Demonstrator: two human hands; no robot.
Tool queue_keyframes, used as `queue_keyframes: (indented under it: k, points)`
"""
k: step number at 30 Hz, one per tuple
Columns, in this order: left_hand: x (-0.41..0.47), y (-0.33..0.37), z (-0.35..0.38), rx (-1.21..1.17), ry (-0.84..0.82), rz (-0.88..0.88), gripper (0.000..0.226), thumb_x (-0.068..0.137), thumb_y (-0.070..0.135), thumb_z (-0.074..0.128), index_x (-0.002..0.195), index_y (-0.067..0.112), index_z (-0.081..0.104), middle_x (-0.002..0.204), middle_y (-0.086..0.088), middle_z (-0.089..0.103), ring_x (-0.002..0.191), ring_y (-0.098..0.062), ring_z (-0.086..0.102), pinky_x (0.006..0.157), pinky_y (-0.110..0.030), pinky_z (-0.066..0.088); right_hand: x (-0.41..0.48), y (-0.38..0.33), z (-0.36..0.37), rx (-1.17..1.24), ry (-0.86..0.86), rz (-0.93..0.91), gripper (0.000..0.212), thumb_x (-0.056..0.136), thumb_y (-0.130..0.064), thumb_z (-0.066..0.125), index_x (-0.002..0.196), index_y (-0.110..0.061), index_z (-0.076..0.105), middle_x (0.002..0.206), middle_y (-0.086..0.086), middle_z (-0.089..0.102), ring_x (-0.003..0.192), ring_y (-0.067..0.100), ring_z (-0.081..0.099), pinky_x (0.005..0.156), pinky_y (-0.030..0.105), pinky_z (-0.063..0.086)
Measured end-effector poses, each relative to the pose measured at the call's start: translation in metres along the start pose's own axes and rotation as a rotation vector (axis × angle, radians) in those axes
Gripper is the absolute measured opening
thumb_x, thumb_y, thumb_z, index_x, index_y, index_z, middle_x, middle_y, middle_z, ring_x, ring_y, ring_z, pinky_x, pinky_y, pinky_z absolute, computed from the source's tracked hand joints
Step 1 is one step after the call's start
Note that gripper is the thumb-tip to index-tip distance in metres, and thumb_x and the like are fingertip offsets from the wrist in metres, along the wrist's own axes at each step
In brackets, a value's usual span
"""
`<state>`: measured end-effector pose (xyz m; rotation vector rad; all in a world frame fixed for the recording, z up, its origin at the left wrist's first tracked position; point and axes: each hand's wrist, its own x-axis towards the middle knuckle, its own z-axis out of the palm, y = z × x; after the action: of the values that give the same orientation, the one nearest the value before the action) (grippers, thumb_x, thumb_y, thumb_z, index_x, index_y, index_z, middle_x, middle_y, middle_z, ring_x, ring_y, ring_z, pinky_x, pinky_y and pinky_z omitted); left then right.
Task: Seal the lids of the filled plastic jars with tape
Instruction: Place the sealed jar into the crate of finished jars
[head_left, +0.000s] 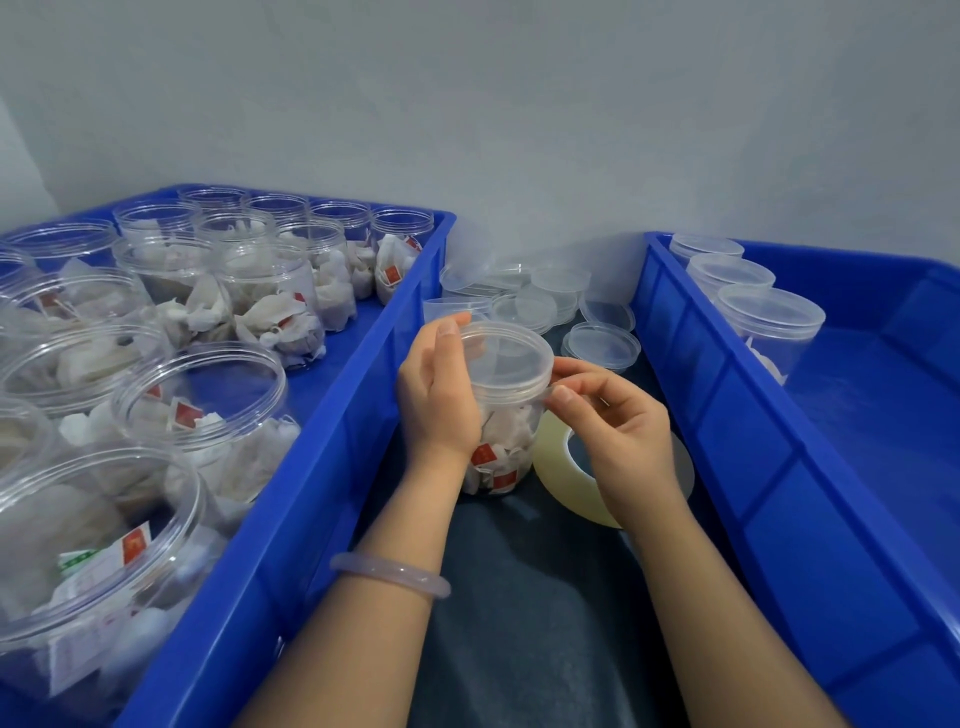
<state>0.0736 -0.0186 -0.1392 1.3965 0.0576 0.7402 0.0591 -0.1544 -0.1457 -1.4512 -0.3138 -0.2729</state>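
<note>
A big blue bin (322, 467) sits on the left and a second blue bin (753, 415) sits on the right. Between them lies a dark mat (519, 623), maybe cloth. A plain gray wall (519, 104) stands behind them.

blue crate: 2, one left (311, 467), one right (753, 415). lidded jar: 4, three in the right crate (769, 317), one between the crates (506, 353). open filled jar (208, 415), left crate: at least 15, some cut off. loose lid (600, 345), far pile: at least 6, overlapping, exact count unclear. tape roll (556, 467): 1. bracelet (389, 574): 1.
</note>
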Motion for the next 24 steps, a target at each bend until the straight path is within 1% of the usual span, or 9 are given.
queue_keyframes:
  k: [4,8,11,14,17,19,21,22,24]
  points:
    - [0.001,0.0,0.0,-0.007,-0.002,-0.016,0.04,0.087,0.038,0.037,0.105,0.016,0.065,0.092,0.015,0.066,0.089,0.003,0.064,0.079,-0.015,0.05,0.005,0.004,0.005,0.044,0.057,0.053,0.004,0.082,0.006,0.065,0.081,0.004,0.067,0.105,0.012,0.07,0.098,0.022,0.067,0.086,0.03,0.055]
    - [0.001,0.001,0.001,-0.012,-0.001,-0.029,0.037,0.09,0.035,0.038,0.106,0.015,0.065,0.093,0.016,0.064,0.092,0.001,0.064,0.082,-0.016,0.049,0.01,0.008,0.01,0.272,0.093,0.21,0.006,0.07,-0.002,0.07,0.073,-0.005,0.066,0.098,0.009,0.072,0.096,0.023,0.068,0.089,0.033,0.053]
    - [-0.008,0.007,0.005,0.028,0.003,-0.056,0.033,0.101,0.027,0.039,0.118,0.01,0.062,0.099,0.017,0.061,0.094,0.007,0.058,0.083,-0.01,0.045,0.015,0.004,0.014,0.376,0.16,0.251,0.014,0.087,0.001,0.058,0.086,-0.009,0.068,0.086,0.003,0.073,0.086,0.018,0.067,0.077,0.022,0.055]
    - [-0.02,0.018,0.001,0.095,-0.052,-0.105,0.037,0.096,0.05,0.039,0.111,0.022,0.058,0.1,0.014,0.06,0.094,0.004,0.056,0.077,-0.006,0.043,0.023,-0.01,0.018,0.286,0.17,0.241,0.024,0.098,-0.036,0.045,0.101,-0.022,0.064,0.101,-0.004,0.071,0.098,0.009,0.066,0.085,0.025,0.05]
    - [-0.011,0.036,-0.004,0.198,-0.084,-0.174,0.042,0.089,0.066,0.035,0.081,0.028,0.051,0.078,0.014,0.054,0.068,0.011,0.052,0.06,-0.013,0.038,0.027,-0.025,0.037,0.092,0.051,0.219,0.043,0.081,-0.07,0.042,0.096,-0.035,0.062,0.103,-0.011,0.071,0.103,0.002,0.063,0.094,0.029,0.043]
    - [-0.003,0.045,-0.006,0.153,-0.158,-0.195,0.038,0.087,0.064,0.042,0.078,0.03,0.054,0.081,0.013,0.058,0.071,0.009,0.054,0.063,-0.014,0.036,0.023,-0.026,0.051,0.011,0.008,0.201,0.043,0.078,-0.072,0.043,0.087,-0.036,0.065,0.101,-0.008,0.072,0.104,0.008,0.064,0.097,0.033,0.046]
    - [-0.002,0.047,-0.006,0.04,-0.2,-0.177,0.033,0.084,0.061,0.046,0.082,0.031,0.06,0.091,0.01,0.067,0.086,0.004,0.06,0.07,-0.013,0.039,0.019,-0.024,0.057,-0.042,0.11,0.123,0.043,0.085,-0.065,0.042,0.075,-0.034,0.07,0.092,-0.008,0.074,0.091,0.004,0.067,0.086,0.021,0.051]
    - [-0.001,0.044,-0.005,0.021,-0.175,-0.167,0.033,0.087,0.057,0.047,0.082,0.029,0.063,0.091,0.007,0.07,0.089,-0.002,0.063,0.073,-0.015,0.041,0.019,-0.023,0.058,-0.062,0.196,0.08,0.045,0.088,-0.06,0.04,0.072,-0.031,0.07,0.088,-0.007,0.074,0.085,0.002,0.067,0.078,0.015,0.05]
    - [-0.001,0.038,-0.003,0.018,-0.08,-0.149,0.031,0.094,0.048,0.048,0.077,0.027,0.064,0.087,0.002,0.073,0.088,-0.009,0.065,0.072,-0.021,0.043,0.021,-0.021,0.058,-0.087,0.285,0.046,0.044,0.093,-0.053,0.039,0.075,-0.027,0.069,0.08,-0.007,0.072,0.078,0.002,0.065,0.07,0.013,0.048]
